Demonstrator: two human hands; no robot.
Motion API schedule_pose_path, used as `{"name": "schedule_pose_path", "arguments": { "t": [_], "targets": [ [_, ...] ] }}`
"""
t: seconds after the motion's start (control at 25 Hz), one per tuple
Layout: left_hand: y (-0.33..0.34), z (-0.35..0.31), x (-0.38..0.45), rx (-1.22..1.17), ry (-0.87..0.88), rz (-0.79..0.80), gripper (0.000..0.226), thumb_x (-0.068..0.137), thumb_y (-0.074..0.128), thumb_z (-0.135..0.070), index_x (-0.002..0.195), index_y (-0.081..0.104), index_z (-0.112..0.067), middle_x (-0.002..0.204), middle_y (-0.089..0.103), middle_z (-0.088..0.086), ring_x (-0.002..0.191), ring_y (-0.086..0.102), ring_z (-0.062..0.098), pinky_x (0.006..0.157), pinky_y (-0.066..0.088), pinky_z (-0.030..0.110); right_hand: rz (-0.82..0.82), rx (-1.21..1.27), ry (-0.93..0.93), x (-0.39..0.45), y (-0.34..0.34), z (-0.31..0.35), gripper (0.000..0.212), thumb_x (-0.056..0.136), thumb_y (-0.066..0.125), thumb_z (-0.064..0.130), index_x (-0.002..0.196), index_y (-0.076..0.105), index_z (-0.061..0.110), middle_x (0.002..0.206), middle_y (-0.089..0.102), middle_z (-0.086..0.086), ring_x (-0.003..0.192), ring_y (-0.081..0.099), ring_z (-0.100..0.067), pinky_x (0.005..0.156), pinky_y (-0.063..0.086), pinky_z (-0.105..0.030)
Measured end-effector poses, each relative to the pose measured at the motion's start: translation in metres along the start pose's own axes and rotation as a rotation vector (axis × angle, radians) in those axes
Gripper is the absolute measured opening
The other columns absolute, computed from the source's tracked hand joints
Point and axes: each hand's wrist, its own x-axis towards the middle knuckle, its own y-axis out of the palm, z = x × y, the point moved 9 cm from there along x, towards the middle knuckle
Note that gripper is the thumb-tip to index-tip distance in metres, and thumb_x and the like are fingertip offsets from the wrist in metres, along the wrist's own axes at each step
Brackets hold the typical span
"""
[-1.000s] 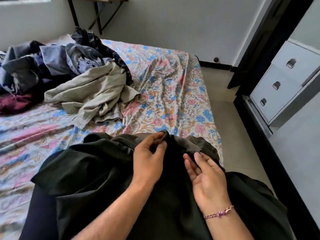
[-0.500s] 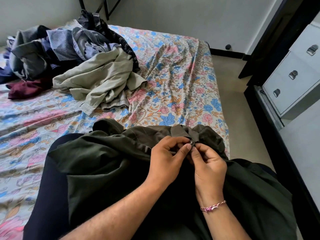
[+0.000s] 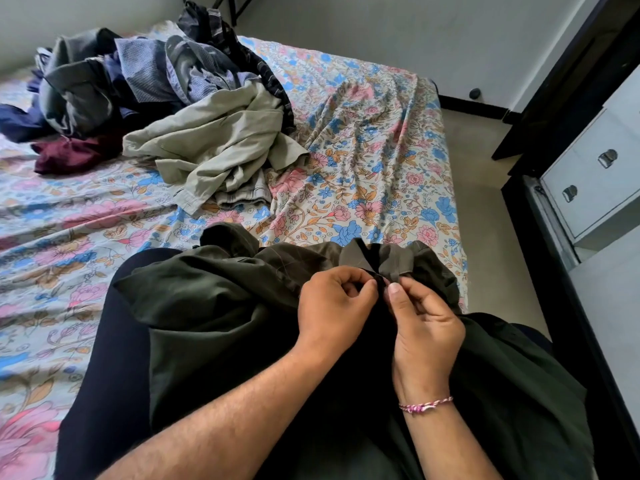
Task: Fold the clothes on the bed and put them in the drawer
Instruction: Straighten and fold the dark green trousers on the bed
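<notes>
A dark green garment [image 3: 221,306] lies spread over my lap at the bed's near edge. My left hand [image 3: 334,306] and my right hand [image 3: 424,323] meet at its waistband [image 3: 391,259], each pinching the fabric at the fastening between thumb and fingers. A pile of unfolded clothes [image 3: 145,88] sits at the far left of the bed, with a beige garment [image 3: 221,143] sprawled in front of it and a maroon one [image 3: 69,154] at its left. White drawers [image 3: 595,181] with metal handles stand at the right, closed.
The bed [image 3: 374,174] carries a floral sheet, bare on its right half. A strip of floor [image 3: 485,209] runs between the bed and a black frame [image 3: 540,237] around the drawers. A wall closes off the far side.
A second ago my hands lay apart on the garment, the right one palm up. They came together at the waistband and now pinch it; the view has tilted down slightly.
</notes>
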Motion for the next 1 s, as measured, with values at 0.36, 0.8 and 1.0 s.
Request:
{"name": "schedule_pose_path", "arguments": {
  "t": [0.36,0.8,1.0],
  "targets": [
    [0.006,0.016,-0.012,-0.480,-0.304,0.026,0.011,0.092,0.076,-0.009,0.082,0.080,-0.009,0.067,0.071,0.000,0.059,0.060,0.002,0.057,0.048,0.018,0.115,-0.348,-0.285,-0.002,0.015,0.007,0.025,0.086,0.082,0.007,0.098,0.077,0.027,0.100,0.078,0.004,0.101,0.074,-0.017,0.094,0.059,-0.039],
    [0.005,0.012,-0.015,-0.397,-0.196,-0.002,0.010,0.089,0.079,-0.013,0.081,0.081,-0.018,0.075,0.077,0.002,0.070,0.072,0.013,0.071,0.062,0.031,0.067,-0.180,-0.070,0.005,0.009,-0.005,0.019,0.085,0.080,0.003,0.088,0.076,0.022,0.084,0.079,0.000,0.081,0.076,-0.016,0.075,0.060,-0.024],
    [-0.002,0.009,-0.010,-0.247,-0.072,-0.061,0.011,0.089,0.078,-0.015,0.081,0.078,-0.022,0.074,0.076,-0.006,0.073,0.074,0.014,0.072,0.063,0.032,0.138,-0.534,-0.412,-0.005,0.020,0.023,0.022,0.085,0.082,0.008,0.089,0.074,0.028,0.085,0.073,0.012,0.082,0.069,0.000,0.078,0.049,-0.007]
  ]
}}
